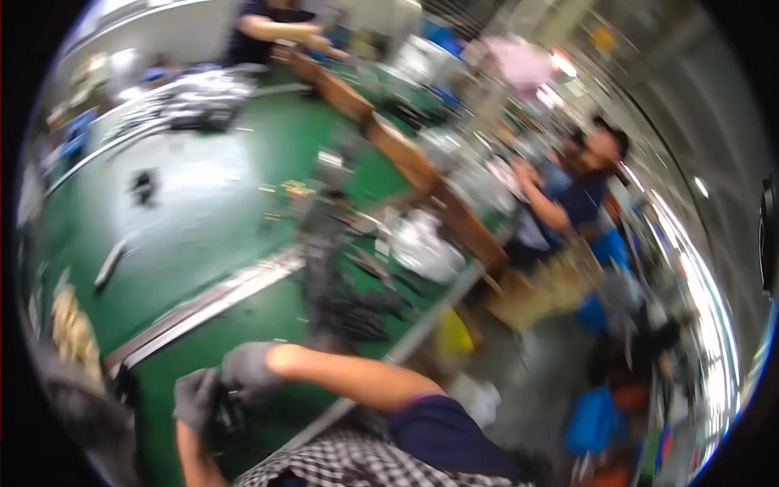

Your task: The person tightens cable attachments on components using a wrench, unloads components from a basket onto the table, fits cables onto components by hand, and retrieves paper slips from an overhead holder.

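Observation:
My left hand [197,398] and my right hand [250,370], both in grey gloves, are close together over the near edge of the green table [235,183]. Their fingers are curled around small dark pieces [231,417], too blurred to name. Ahead and to the right of them, a heap of black parts [349,312] lies on the table. A long metal strip [215,304] runs across the tabletop beyond my hands. Farther left on the green surface is a thin pale tool [110,265], possibly a knife.
A long brown board [406,158] stands along the table's right side, beside a clear plastic bag [426,247]. Silvery parts [195,99] are heaped at the far left. One person [572,191] stands at the right, another [272,32] at the far end. A cardboard box [548,284] is right.

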Demonstrator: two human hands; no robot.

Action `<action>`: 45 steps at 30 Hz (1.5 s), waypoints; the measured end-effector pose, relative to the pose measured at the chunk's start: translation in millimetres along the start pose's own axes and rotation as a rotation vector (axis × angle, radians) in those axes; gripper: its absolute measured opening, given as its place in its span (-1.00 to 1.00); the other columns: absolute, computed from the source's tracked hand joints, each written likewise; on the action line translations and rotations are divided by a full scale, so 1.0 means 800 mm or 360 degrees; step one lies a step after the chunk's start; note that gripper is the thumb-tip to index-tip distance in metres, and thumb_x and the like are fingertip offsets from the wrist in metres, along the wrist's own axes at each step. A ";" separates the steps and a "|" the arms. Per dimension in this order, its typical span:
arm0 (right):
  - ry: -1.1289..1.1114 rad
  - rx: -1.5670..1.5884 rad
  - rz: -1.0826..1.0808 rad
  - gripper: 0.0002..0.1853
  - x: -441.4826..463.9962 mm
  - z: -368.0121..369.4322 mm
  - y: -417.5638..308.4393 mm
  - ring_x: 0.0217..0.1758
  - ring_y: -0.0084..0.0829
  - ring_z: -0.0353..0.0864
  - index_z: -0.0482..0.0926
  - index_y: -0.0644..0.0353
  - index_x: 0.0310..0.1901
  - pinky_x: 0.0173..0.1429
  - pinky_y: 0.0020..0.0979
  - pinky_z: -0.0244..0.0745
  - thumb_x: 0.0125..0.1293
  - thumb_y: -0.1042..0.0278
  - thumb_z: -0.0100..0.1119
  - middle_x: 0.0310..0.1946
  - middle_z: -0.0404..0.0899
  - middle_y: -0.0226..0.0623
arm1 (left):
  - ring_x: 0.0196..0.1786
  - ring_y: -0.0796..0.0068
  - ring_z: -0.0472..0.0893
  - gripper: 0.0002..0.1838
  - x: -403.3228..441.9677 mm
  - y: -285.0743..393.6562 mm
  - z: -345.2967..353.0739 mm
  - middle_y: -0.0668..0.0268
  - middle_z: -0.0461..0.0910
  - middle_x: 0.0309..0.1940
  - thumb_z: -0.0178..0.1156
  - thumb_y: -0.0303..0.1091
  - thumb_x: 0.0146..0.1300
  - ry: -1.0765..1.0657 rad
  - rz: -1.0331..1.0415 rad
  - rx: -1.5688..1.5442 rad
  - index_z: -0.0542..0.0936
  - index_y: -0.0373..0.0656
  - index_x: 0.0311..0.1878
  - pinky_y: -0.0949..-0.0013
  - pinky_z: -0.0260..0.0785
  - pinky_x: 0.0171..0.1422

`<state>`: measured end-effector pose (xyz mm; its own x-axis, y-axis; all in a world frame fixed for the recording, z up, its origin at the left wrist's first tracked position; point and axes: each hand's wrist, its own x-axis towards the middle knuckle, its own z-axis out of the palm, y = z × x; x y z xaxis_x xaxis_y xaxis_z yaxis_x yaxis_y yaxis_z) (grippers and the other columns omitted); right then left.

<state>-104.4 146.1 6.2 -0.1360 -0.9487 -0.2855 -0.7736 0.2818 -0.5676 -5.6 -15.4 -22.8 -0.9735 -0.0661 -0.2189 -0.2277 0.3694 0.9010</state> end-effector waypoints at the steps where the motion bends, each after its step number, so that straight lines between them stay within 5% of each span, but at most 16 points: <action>1: 0.0155 0.0131 -0.0097 -0.81 -0.002 0.004 0.008 -0.40 -0.06 0.56 0.64 0.16 -0.41 -0.29 -0.14 0.44 0.08 0.22 0.17 -0.46 0.59 -0.06 | -0.61 0.35 0.45 -0.65 -0.002 -0.017 0.002 0.14 0.50 -0.66 0.06 -0.19 0.28 0.0076 0.0193 0.0123 0.52 -0.24 -0.53 0.31 0.27 -0.47; 3: 0.0084 0.0323 0.0018 -0.78 -0.013 0.002 0.012 -0.41 -0.01 0.52 0.60 0.17 -0.43 -0.27 -0.13 0.42 0.15 0.19 0.12 -0.49 0.56 -0.06 | -0.60 0.22 0.49 -0.63 0.001 -0.028 -0.006 0.08 0.51 -0.65 0.06 -0.16 0.28 0.0290 0.0385 0.0298 0.53 -0.22 -0.55 0.25 0.29 -0.45; 6: 0.0136 0.0252 0.0012 -0.77 0.001 -0.009 0.008 -0.40 0.01 0.51 0.58 0.18 -0.39 -0.25 -0.13 0.42 0.17 0.18 0.10 -0.49 0.55 -0.05 | -0.51 0.04 0.53 -0.62 0.001 -0.011 -0.006 0.00 0.52 -0.59 0.04 -0.12 0.28 0.0275 0.0106 0.0212 0.56 -0.21 -0.52 0.18 0.33 -0.39; 14: 0.0477 0.0251 0.0049 -0.78 -0.007 0.036 0.012 -0.36 0.07 0.48 0.54 0.25 -0.31 -0.23 -0.12 0.40 0.20 0.24 0.10 -0.46 0.53 0.01 | -0.51 0.13 0.56 -0.60 0.008 -0.018 -0.007 0.01 0.54 -0.58 0.08 -0.07 0.26 0.0391 0.0058 0.0359 0.59 -0.24 -0.46 0.24 0.37 -0.36; 16: 0.0593 0.0726 -0.0149 -0.78 -0.007 0.047 0.020 -0.35 0.09 0.47 0.53 0.27 -0.31 -0.23 -0.11 0.40 0.21 0.25 0.10 -0.45 0.52 0.03 | -0.53 0.22 0.56 -0.61 0.011 -0.021 -0.003 0.05 0.55 -0.59 0.09 -0.08 0.26 0.0361 0.0020 -0.0012 0.60 -0.26 -0.43 0.27 0.37 -0.36; 21: 0.0562 0.0563 -0.0086 -0.79 -0.005 0.042 0.010 -0.31 0.09 0.48 0.54 0.27 -0.28 -0.22 -0.13 0.41 0.24 0.28 0.09 -0.43 0.52 0.04 | -0.54 0.41 0.56 -0.61 0.015 -0.044 0.001 0.18 0.58 -0.62 0.10 -0.10 0.28 0.0455 -0.0012 -0.0317 0.61 -0.29 -0.42 0.33 0.37 -0.39; 28: 0.1356 0.0864 0.0245 -0.80 0.012 0.090 -0.027 -0.30 0.05 0.51 0.53 0.26 -0.22 -0.24 -0.18 0.43 0.30 0.30 0.03 -0.39 0.53 0.05 | -0.52 0.53 0.55 -0.60 0.022 -0.031 -0.010 0.26 0.59 -0.61 0.11 -0.09 0.30 0.0680 0.0097 -0.0923 0.59 -0.26 -0.46 0.41 0.38 -0.42; 32: 0.1457 0.0734 0.0300 -0.79 0.010 0.102 -0.034 -0.31 0.03 0.53 0.53 0.26 -0.21 -0.23 -0.17 0.44 0.30 0.28 0.02 -0.38 0.54 0.04 | -0.56 0.54 0.51 -0.58 0.019 -0.036 0.018 0.30 0.55 -0.62 0.10 -0.05 0.30 0.0704 0.0114 -0.0946 0.56 -0.24 -0.47 0.43 0.35 -0.45; 42: 0.0997 0.0155 0.0192 -0.76 -0.015 0.049 -0.021 -0.30 -0.08 0.57 0.53 0.20 -0.17 -0.23 -0.19 0.47 0.31 0.22 0.00 -0.36 0.58 -0.05 | -0.57 0.55 0.48 -0.60 0.007 -0.006 -0.003 0.36 0.51 -0.63 0.13 -0.06 0.28 0.0510 0.0155 -0.1147 0.55 -0.24 -0.47 0.46 0.31 -0.47; 45: 0.1019 0.0128 0.0164 -0.76 -0.019 0.055 -0.024 -0.29 -0.11 0.58 0.53 0.18 -0.17 -0.22 -0.20 0.48 0.32 0.20 -0.02 -0.34 0.59 -0.09 | -0.52 0.55 0.51 -0.64 0.008 -0.011 -0.016 0.38 0.52 -0.61 0.15 -0.08 0.25 0.0864 0.0249 -0.0785 0.57 -0.22 -0.44 0.46 0.34 -0.44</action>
<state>-60.4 161.7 -12.3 -0.5680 -0.8072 0.1606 -0.6914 0.3621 -0.6251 -9.9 -30.6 -27.2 -0.8398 -0.5423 0.0264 0.0556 -0.0376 0.9977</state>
